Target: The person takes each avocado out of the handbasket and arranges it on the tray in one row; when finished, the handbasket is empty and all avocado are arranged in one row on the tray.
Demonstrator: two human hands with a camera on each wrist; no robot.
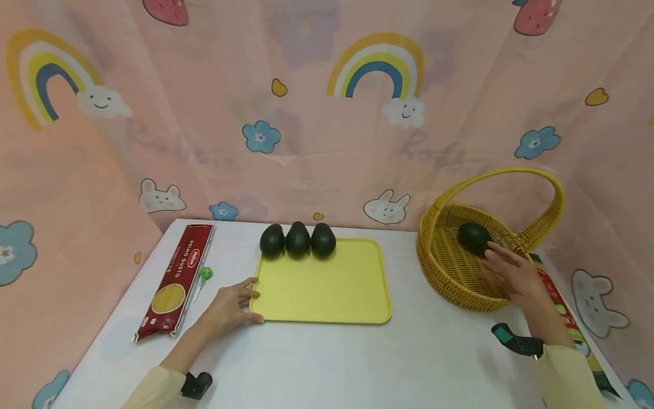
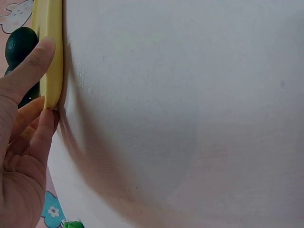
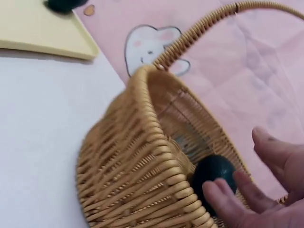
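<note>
My left hand [image 1: 233, 307] grips the front left corner of a yellow tray [image 1: 327, 289], its thumb along the front side and its fingers at the left side. Three dark green avocados [image 1: 298, 240] stand in a row along the tray's back left part. On the right, my right hand [image 1: 515, 274] reaches over the rim of a woven basket [image 1: 449, 292] with a tall handle. Another avocado [image 1: 474, 238] is inside the basket. In the right wrist view, the fingertips [image 3: 221, 186] overlap that avocado [image 3: 214, 170], while the thumb stands well apart from it.
A red pasta packet [image 1: 176, 278] lies at the left of the white table, with a green lollipop [image 1: 205, 274] beside it. Another colourful packet [image 1: 567, 324] lies behind my right forearm. A printed pink cloth [image 1: 317, 170] hangs at the table's back edge.
</note>
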